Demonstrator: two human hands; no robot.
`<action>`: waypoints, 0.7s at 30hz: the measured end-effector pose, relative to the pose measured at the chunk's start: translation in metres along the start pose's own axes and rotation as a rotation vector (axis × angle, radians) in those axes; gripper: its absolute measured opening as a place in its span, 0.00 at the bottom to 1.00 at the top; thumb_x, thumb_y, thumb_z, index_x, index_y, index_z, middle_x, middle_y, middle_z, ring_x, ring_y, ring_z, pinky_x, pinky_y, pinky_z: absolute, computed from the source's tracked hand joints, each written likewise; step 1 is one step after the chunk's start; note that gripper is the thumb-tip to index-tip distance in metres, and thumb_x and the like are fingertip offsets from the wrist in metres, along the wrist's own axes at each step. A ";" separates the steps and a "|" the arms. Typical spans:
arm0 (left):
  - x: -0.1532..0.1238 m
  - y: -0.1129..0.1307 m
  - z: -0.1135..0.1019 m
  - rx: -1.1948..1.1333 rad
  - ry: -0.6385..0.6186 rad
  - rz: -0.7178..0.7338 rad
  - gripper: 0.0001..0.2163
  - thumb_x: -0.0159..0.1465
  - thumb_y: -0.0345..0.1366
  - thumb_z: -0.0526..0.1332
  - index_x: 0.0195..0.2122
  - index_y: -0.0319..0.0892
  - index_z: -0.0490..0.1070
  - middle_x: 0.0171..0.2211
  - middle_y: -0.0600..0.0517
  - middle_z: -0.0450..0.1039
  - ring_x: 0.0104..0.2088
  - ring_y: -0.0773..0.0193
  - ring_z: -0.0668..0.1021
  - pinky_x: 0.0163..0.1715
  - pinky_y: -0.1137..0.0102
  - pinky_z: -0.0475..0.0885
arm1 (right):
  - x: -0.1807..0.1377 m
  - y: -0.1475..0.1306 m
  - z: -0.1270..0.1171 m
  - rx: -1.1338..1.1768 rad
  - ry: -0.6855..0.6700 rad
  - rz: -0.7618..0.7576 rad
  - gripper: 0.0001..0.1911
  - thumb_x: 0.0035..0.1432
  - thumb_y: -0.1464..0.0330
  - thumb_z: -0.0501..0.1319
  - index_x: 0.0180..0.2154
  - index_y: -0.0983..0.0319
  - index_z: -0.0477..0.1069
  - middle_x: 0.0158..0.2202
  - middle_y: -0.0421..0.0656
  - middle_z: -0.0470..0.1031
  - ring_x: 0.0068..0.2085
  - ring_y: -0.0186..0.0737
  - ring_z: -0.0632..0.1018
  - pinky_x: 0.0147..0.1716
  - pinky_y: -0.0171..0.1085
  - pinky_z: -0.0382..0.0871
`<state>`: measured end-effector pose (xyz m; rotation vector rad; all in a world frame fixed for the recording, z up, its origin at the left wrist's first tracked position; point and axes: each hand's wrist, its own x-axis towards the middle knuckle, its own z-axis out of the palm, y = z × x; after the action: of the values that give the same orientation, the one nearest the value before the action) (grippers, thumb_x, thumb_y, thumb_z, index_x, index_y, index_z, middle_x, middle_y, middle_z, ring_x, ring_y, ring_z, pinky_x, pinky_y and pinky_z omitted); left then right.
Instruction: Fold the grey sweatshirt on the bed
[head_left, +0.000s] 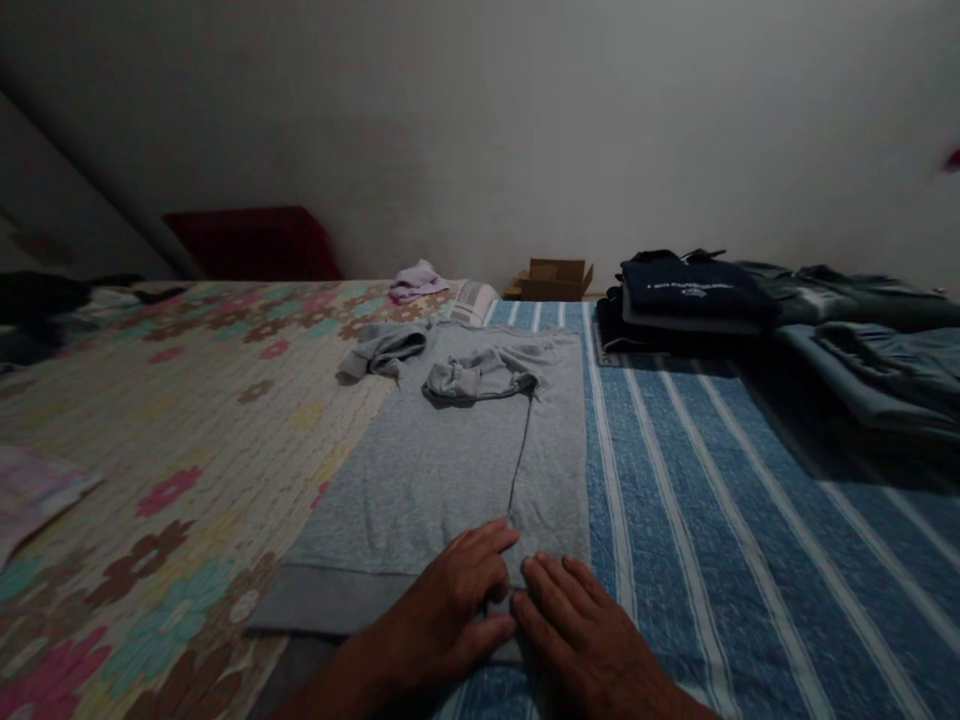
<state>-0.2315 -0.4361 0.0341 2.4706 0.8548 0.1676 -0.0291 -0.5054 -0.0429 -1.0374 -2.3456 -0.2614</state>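
Both hands nearest, bottom centre. Right hand [577, 625] lies flat, fingers together and extended, clasping nothing. Left hand [465, 590] rests loosely bent, thumb apart from the fingers, no fabric visibly grasped; fingertips of both almost meet over the hem end of the grey sweatshirt [435, 470].

Sweatshirt spreads from frame centre to lower centre, hem toward camera. Sleeves [480, 375] bunched on its upper part; right side folded inward, fold line running down to the hands. Right edge fairly straight, left edge slanting out to the lower left; hem band [330, 600] partly behind left forearm.

Right of it: blue striped cloth [660, 520], a wide strip of side room before the navy folded stack [690, 290], upper right, and the folded jeans [870, 370], right edge. Left: floral bedspread [247, 450], broad sideways room up to the pink-white cloth [37, 490] at left edge.

Far edge, upper centre: lilac cloth [418, 282], checked cloth [474, 302], cardboard box [555, 280]. Red object [255, 243] upper left, wall [480, 130] behind.
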 end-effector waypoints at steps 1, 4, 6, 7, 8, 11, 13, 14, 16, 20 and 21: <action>0.002 0.000 -0.002 0.003 0.017 -0.002 0.05 0.58 0.36 0.60 0.34 0.42 0.66 0.59 0.41 0.64 0.62 0.52 0.61 0.59 0.55 0.59 | 0.000 0.000 0.002 -0.012 0.014 0.001 0.18 0.65 0.67 0.50 0.55 0.65 0.63 0.54 0.52 0.70 0.57 0.48 0.67 0.51 0.48 0.68; 0.014 0.005 -0.010 0.008 0.058 0.005 0.05 0.58 0.29 0.56 0.36 0.42 0.66 0.59 0.41 0.64 0.62 0.54 0.62 0.59 0.57 0.60 | 0.002 -0.001 0.005 -0.041 0.061 0.011 0.18 0.66 0.67 0.48 0.54 0.65 0.64 0.53 0.51 0.71 0.56 0.48 0.68 0.51 0.48 0.67; 0.025 0.009 -0.013 -0.002 0.070 0.019 0.08 0.58 0.27 0.54 0.38 0.41 0.66 0.60 0.41 0.63 0.62 0.56 0.62 0.59 0.59 0.61 | 0.004 -0.001 0.006 -0.047 0.084 0.021 0.18 0.67 0.66 0.47 0.54 0.65 0.65 0.52 0.50 0.71 0.55 0.47 0.68 0.51 0.48 0.66; 0.031 0.012 -0.014 -0.007 0.071 0.028 0.09 0.58 0.28 0.53 0.39 0.41 0.67 0.60 0.41 0.62 0.62 0.56 0.62 0.59 0.59 0.62 | 0.006 -0.002 0.006 -0.048 0.091 0.024 0.18 0.67 0.66 0.47 0.53 0.65 0.66 0.52 0.50 0.71 0.55 0.47 0.68 0.51 0.49 0.66; 0.039 0.014 -0.014 -0.007 0.072 0.036 0.10 0.59 0.28 0.53 0.40 0.40 0.67 0.60 0.41 0.61 0.62 0.56 0.62 0.59 0.59 0.62 | 0.007 -0.002 0.006 -0.045 0.094 0.027 0.18 0.67 0.66 0.47 0.53 0.65 0.66 0.52 0.50 0.71 0.55 0.48 0.68 0.51 0.49 0.66; 0.064 0.020 -0.009 0.015 0.078 0.066 0.13 0.60 0.28 0.52 0.45 0.38 0.68 0.61 0.40 0.61 0.62 0.56 0.61 0.60 0.58 0.60 | 0.012 -0.004 0.005 -0.016 0.094 0.037 0.18 0.66 0.65 0.50 0.54 0.63 0.65 0.53 0.51 0.69 0.57 0.52 0.65 0.50 0.52 0.67; 0.084 0.022 -0.002 0.032 0.067 0.077 0.15 0.62 0.29 0.51 0.49 0.36 0.67 0.61 0.39 0.61 0.62 0.56 0.61 0.60 0.58 0.59 | 0.013 -0.004 0.007 0.029 0.084 0.043 0.16 0.64 0.64 0.52 0.52 0.61 0.65 0.51 0.50 0.70 0.56 0.52 0.66 0.51 0.55 0.65; 0.094 0.022 0.002 0.045 0.058 0.076 0.16 0.63 0.30 0.51 0.51 0.35 0.66 0.61 0.38 0.60 0.62 0.56 0.61 0.61 0.58 0.59 | 0.014 -0.005 0.010 0.044 0.085 0.047 0.15 0.64 0.64 0.53 0.51 0.60 0.66 0.48 0.49 0.71 0.54 0.51 0.67 0.52 0.56 0.64; 0.111 0.019 0.010 0.089 0.048 0.059 0.18 0.65 0.32 0.50 0.55 0.35 0.63 0.61 0.38 0.59 0.63 0.55 0.60 0.61 0.56 0.57 | 0.013 -0.005 0.017 0.033 0.120 0.046 0.13 0.64 0.65 0.53 0.49 0.60 0.66 0.44 0.48 0.73 0.51 0.49 0.70 0.52 0.55 0.64; 0.129 0.006 0.026 0.209 0.028 -0.012 0.21 0.67 0.37 0.50 0.60 0.36 0.57 0.64 0.37 0.54 0.65 0.52 0.55 0.62 0.51 0.53 | 0.010 -0.004 0.035 -0.106 0.285 0.036 0.10 0.62 0.65 0.54 0.44 0.59 0.66 0.44 0.50 0.73 0.50 0.50 0.71 0.46 0.51 0.68; 0.130 0.002 0.030 0.231 0.022 -0.023 0.22 0.67 0.39 0.50 0.61 0.36 0.56 0.64 0.38 0.52 0.65 0.52 0.54 0.62 0.51 0.52 | 0.010 -0.004 0.038 -0.128 0.322 0.031 0.09 0.62 0.65 0.54 0.43 0.59 0.66 0.43 0.50 0.74 0.49 0.50 0.71 0.45 0.50 0.68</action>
<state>-0.1194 -0.3716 0.0028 2.6752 0.9592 0.0919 -0.0530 -0.4868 -0.0687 -1.0070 -2.0426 -0.5320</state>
